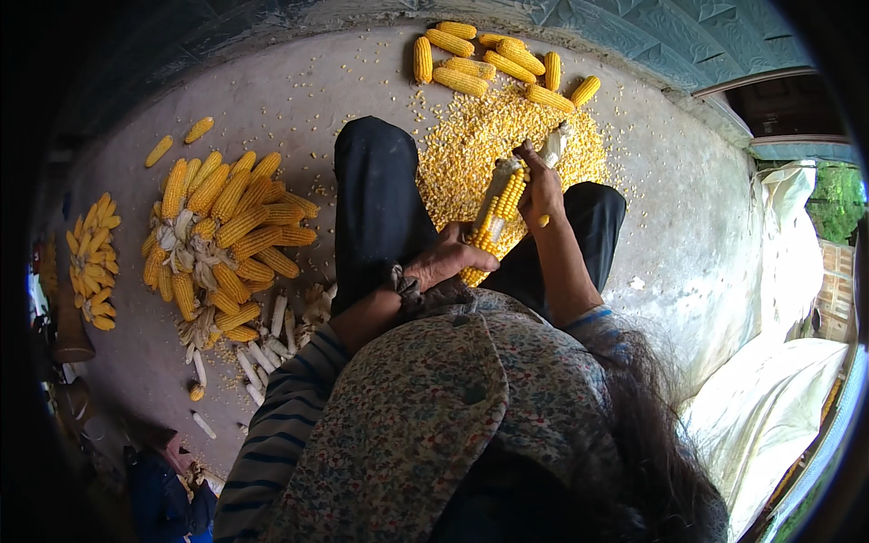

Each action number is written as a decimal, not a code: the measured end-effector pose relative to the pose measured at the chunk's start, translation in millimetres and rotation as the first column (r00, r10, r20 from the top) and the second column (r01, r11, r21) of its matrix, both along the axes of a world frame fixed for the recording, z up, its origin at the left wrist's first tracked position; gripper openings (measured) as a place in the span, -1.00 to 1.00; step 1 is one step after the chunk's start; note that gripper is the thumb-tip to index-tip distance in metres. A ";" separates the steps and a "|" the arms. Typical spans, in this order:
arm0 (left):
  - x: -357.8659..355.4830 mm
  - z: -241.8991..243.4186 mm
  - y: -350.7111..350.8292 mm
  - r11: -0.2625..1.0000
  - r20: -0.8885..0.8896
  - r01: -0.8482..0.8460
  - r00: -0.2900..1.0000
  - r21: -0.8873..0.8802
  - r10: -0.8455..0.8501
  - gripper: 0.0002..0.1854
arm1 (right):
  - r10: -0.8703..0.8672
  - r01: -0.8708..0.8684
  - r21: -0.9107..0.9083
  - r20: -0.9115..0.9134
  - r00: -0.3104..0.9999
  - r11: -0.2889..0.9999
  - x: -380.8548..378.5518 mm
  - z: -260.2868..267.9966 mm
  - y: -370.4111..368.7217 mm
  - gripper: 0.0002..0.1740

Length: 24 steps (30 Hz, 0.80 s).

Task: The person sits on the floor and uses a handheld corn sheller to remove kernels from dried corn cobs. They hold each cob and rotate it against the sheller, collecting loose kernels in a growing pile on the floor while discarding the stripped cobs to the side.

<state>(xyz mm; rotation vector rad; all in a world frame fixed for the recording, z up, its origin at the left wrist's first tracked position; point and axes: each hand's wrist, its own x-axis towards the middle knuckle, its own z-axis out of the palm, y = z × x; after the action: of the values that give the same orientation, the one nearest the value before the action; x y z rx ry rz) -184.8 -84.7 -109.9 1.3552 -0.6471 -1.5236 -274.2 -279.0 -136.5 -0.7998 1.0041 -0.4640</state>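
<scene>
My left hand (pixel 451 259) grips the lower end of a partly shelled ear of corn (pixel 501 203) between my knees. Yellow kernels still cover parts of it, with pale bare cob showing along strips. In my right hand (pixel 542 186) is a whitish bare corncob (pixel 555 144), its upper end sticking out past the fingers; its lower part is hidden by the hand. The right hand is against the upper side of the ear. A loose kernel (pixel 544 220) shows by the right wrist. Beneath both hands spreads a heap of shelled corn kernels (pixel 455 159) on the floor.
Several whole ears (pixel 461 81) lie beyond the heap. To the left are a large bundle of ears (pixel 237 217), a smaller bundle (pixel 94 261) and discarded bare cobs (pixel 258 360). Scattered kernels dot the concrete floor (pixel 271 122). White sheeting (pixel 767 407) lies at the right.
</scene>
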 end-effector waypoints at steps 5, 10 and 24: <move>-9.1 -46.6 -0.2 0.994 0.685 -0.095 0.721 -0.053 0.106 -0.59 | 0.174 -0.181 -0.076 -0.081 0.981 0.981 12.0 16.8 14.7 -0.66; -4.5 -7.5 -1.0 0.999 0.521 -0.043 0.853 0.033 0.020 -0.54 | 0.060 -0.337 -0.526 -0.474 0.879 0.781 21.8 22.8 26.3 -0.61; 2.8 -10.2 -3.8 0.992 0.194 -0.036 0.979 -0.123 0.060 -0.64 | 0.208 -0.208 -0.054 0.467 0.860 0.977 13.5 28.6 45.2 -0.22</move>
<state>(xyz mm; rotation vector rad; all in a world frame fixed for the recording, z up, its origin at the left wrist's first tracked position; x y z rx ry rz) -182.0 -88.5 -120.1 1.4310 -0.8104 -1.3004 -260.7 -233.7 -107.9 -0.7393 0.4568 -0.4432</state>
